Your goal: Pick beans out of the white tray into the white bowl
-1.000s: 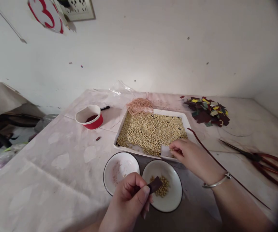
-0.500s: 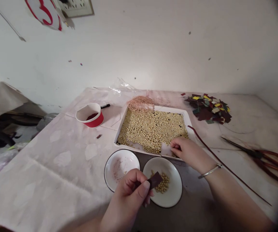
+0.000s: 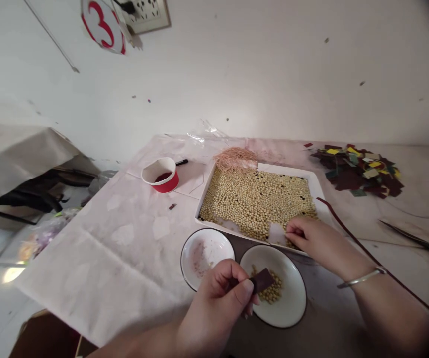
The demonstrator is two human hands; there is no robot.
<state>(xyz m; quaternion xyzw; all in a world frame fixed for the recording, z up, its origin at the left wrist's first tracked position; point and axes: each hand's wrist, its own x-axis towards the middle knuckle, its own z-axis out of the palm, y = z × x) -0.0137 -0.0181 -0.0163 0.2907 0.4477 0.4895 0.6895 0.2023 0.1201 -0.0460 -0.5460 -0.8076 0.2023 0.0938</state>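
My left hand (image 3: 223, 298) pinches a small flat dark-maroon piece (image 3: 263, 281) between thumb and fingers. It hovers over two white dark-rimmed bowls. The right bowl (image 3: 292, 293) holds a cluster of golden beads (image 3: 273, 289); in the left bowl (image 3: 217, 242) are reddish specks. My right hand (image 3: 307, 237), with a metal bangle (image 3: 363, 278) on its wrist, reaches into the near right corner of a white tray (image 3: 214, 226). Its thumb and fingertips are pressed together at the pale round beads (image 3: 259, 199); whatever they hold is hidden.
A red-and-white paper cup (image 3: 167, 185) with dark red contents stands left of the tray, a black marker (image 3: 182, 162) behind it. Pinkish strands (image 3: 232, 159) lie over the tray's back edge. Coloured scraps (image 3: 359, 171), a dark red strip (image 3: 343, 226) and partly visible scissors (image 3: 415, 238) lie right.
The view has turned left, so everything appears farther right. My left hand still holds the maroon piece over the bowls; my right hand stays at the tray's near right corner.
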